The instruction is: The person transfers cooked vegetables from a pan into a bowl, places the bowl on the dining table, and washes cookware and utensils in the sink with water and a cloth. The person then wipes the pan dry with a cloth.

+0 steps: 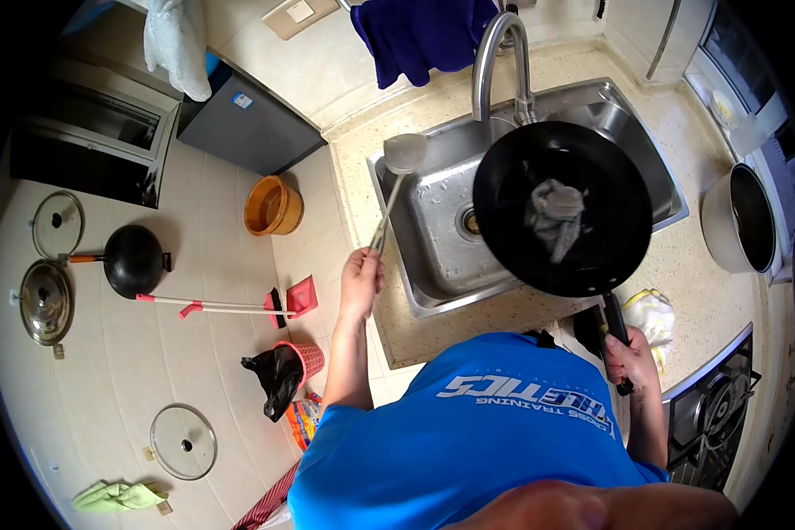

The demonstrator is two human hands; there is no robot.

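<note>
My left hand (360, 281) is closed around the handle of a metal spatula (405, 154). The spatula points up, its broad blade over the left rim of the sink (433, 190). With my right hand (632, 360) I grip the black handle of a frying pan (512, 199). The dark pan hangs over the right part of the sink, its inside facing me. A crumpled greyish cloth (556, 212) lies in the pan. Above the pan's far edge stands the curved faucet (484, 79). The pan hides much of the sink's right side.
A deep pot (724, 221) stands on the counter at right, with a white cloth (652, 322) nearer me. The gas stove (715, 415) is at lower right. Purple cloth (424, 40) hangs behind the sink. To the left are a brown bucket (269, 208) and a pink bin (311, 360).
</note>
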